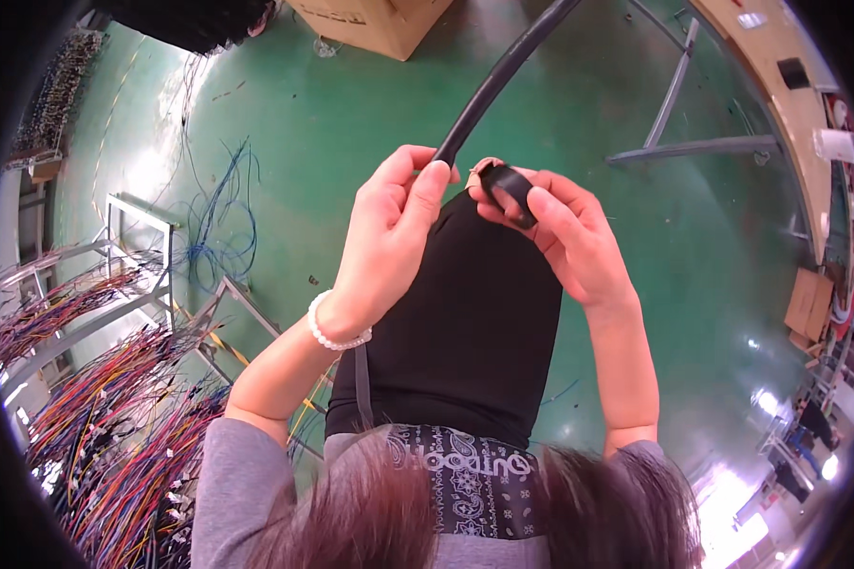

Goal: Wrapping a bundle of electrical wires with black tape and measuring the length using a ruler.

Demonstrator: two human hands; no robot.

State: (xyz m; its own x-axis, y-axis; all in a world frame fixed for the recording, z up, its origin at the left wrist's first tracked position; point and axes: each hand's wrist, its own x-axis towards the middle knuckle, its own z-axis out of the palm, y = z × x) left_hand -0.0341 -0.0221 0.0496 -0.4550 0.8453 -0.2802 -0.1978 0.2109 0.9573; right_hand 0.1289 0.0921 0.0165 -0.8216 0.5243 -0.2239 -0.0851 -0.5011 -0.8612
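Note:
A thick black cable [503, 76] comes down from the upper edge, and its lower end sits pinched between the thumb and fingers of my left hand [394, 213]. Just to the right, my right hand [574, 228] grips a roll of black tape [509, 193] by its ring. One finger of that hand carries a tan wrapping [484, 180]. The roll is close beside the cable end; whether a strip of tape joins them I cannot tell. A white bead bracelet circles my left wrist.
Bundles of many-coloured wires [114, 417] hang over metal racks [142, 223] at the left. Loose blue wires [223, 223] lie on the green floor. A cardboard box [380, 24] stands ahead, and a wooden table [778, 85] with metal legs curves along the right.

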